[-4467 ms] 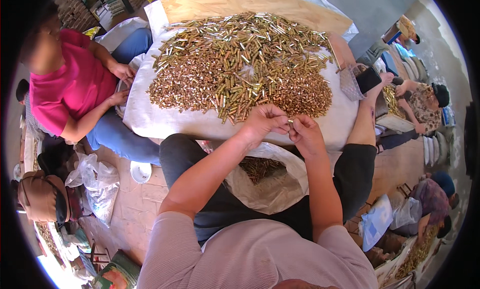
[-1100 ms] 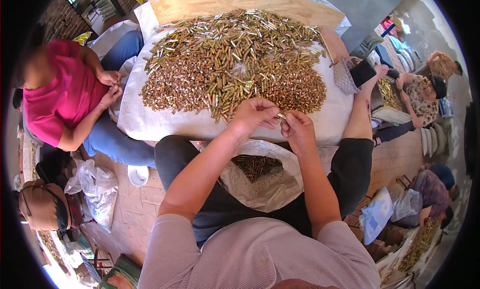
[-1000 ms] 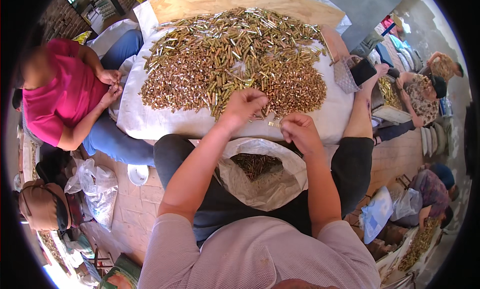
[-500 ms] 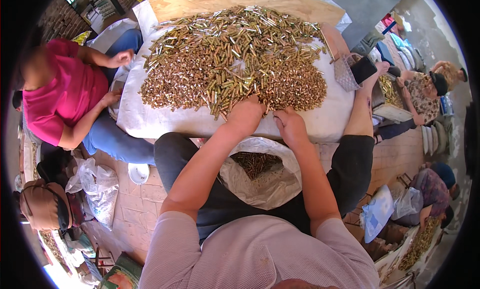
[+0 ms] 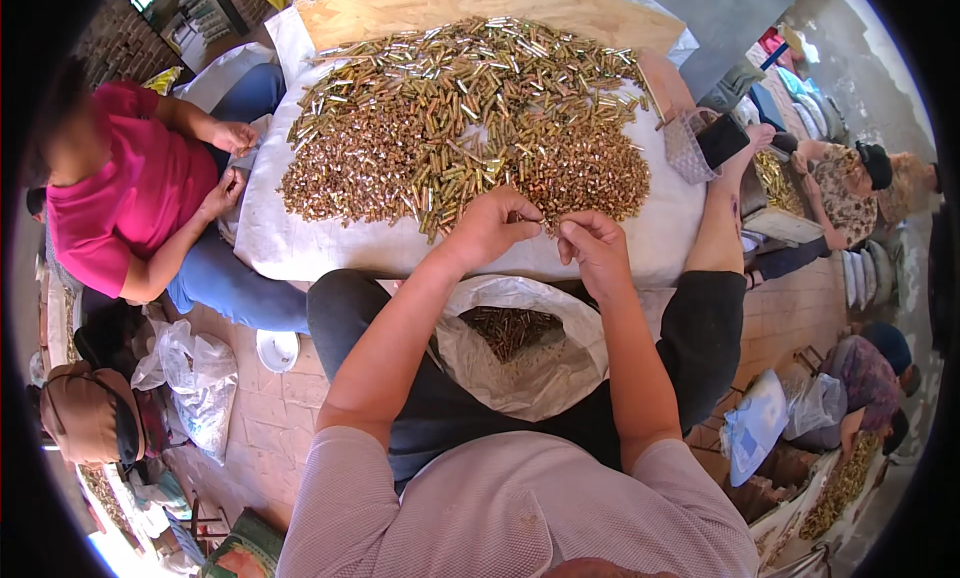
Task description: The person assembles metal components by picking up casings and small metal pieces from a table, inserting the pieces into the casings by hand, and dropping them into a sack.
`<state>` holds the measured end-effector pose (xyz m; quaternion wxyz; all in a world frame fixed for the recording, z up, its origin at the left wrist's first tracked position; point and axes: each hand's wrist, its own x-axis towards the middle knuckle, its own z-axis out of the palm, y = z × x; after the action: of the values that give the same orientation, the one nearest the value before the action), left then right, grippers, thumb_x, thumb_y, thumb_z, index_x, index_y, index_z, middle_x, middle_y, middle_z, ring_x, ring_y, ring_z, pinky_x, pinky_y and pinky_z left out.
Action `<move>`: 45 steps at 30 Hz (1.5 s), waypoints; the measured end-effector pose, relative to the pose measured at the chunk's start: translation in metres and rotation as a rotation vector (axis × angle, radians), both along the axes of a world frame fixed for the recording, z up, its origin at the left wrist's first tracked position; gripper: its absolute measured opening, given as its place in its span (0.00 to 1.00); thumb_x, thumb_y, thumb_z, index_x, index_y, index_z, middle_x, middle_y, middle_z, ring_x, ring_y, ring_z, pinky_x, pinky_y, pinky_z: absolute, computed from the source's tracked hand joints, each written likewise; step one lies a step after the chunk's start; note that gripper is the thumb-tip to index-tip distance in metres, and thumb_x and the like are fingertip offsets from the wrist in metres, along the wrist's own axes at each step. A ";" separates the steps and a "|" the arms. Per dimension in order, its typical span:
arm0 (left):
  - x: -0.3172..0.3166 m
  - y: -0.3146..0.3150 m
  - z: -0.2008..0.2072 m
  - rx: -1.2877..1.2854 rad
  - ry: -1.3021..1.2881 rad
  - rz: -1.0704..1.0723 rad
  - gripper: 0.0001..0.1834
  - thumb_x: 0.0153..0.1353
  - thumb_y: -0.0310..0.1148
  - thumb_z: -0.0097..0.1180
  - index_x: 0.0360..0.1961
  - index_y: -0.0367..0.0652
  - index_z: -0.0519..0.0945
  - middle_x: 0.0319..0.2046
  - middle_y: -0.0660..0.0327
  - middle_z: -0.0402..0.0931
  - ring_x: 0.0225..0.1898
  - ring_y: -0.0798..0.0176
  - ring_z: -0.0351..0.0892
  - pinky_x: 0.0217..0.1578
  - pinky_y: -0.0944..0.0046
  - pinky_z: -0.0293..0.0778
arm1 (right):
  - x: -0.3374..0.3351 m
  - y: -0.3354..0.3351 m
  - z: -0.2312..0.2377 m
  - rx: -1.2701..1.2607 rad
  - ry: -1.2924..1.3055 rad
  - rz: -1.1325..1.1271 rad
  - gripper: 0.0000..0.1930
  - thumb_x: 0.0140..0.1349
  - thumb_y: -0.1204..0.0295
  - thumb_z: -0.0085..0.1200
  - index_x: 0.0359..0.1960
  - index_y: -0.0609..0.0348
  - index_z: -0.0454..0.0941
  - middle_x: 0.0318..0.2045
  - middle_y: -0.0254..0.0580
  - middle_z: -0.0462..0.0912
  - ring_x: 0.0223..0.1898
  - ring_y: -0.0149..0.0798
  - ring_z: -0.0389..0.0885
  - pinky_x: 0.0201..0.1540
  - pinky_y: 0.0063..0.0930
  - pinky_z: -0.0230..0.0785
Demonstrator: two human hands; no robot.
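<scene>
My left hand (image 5: 490, 228) and my right hand (image 5: 594, 248) are held close together at the table's near edge, thumbs and forefingers pinched and the fingertips almost meeting. A small metal part seems to be at the fingertips, too small to make out. Just beyond my hands lies a heap of brass-coloured metal tubes (image 5: 450, 168). Small golden pieces are piled to its left (image 5: 350, 163) and right (image 5: 590, 173). Below my hands, between my legs, a white sack (image 5: 490, 373) gapes with dark, slim metal pieces (image 5: 510, 328) inside.
The heaps lie on a white-covered table (image 5: 290, 243) with a wooden board (image 5: 480, 8) along its far edge. A woven basket (image 5: 688, 148) and a dark phone (image 5: 722, 138) sit at the right. A person in pink (image 5: 130, 188) sits left, near a white bowl (image 5: 277, 350).
My hands have drawn back from the heap and come together, fingertips pinched. The person in pink has brought their hands closer together.
</scene>
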<state>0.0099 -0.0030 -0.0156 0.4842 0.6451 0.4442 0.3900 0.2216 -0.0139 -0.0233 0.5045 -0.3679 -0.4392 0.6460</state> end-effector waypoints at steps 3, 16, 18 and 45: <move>0.002 0.001 0.011 -0.155 -0.133 -0.004 0.09 0.60 0.26 0.63 0.42 0.36 0.81 0.33 0.61 0.80 0.31 0.67 0.79 0.34 0.66 0.77 | -0.003 -0.004 0.002 -0.061 0.046 0.004 0.03 0.64 0.76 0.58 0.35 0.61 0.80 0.29 0.37 0.82 0.25 0.29 0.77 0.25 0.23 0.70; 0.008 0.000 0.011 -0.407 -0.620 0.003 0.10 0.62 0.25 0.61 0.43 0.35 0.77 0.33 0.58 0.81 0.32 0.62 0.85 0.34 0.65 0.83 | -0.011 -0.009 0.002 -0.142 0.253 0.052 0.06 0.65 0.70 0.59 0.40 0.56 0.78 0.29 0.33 0.80 0.25 0.27 0.74 0.26 0.21 0.66; 0.008 0.000 0.010 -0.411 -0.625 -0.005 0.10 0.61 0.26 0.62 0.42 0.35 0.78 0.33 0.58 0.81 0.32 0.63 0.85 0.34 0.65 0.83 | -0.011 -0.009 0.003 -0.146 0.261 0.049 0.06 0.65 0.69 0.59 0.39 0.56 0.78 0.28 0.33 0.80 0.25 0.27 0.74 0.26 0.21 0.66; 0.013 -0.006 0.010 -0.433 -0.572 -0.027 0.08 0.59 0.28 0.66 0.35 0.38 0.80 0.29 0.61 0.81 0.29 0.68 0.81 0.32 0.67 0.79 | -0.002 -0.008 0.003 -0.081 0.098 0.070 0.07 0.62 0.70 0.62 0.37 0.59 0.79 0.23 0.32 0.78 0.22 0.26 0.73 0.24 0.20 0.65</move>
<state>0.0233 -0.0087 -0.0052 0.7196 0.3982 0.3542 0.4452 0.2199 -0.0216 -0.0206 0.4870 -0.3404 -0.3999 0.6978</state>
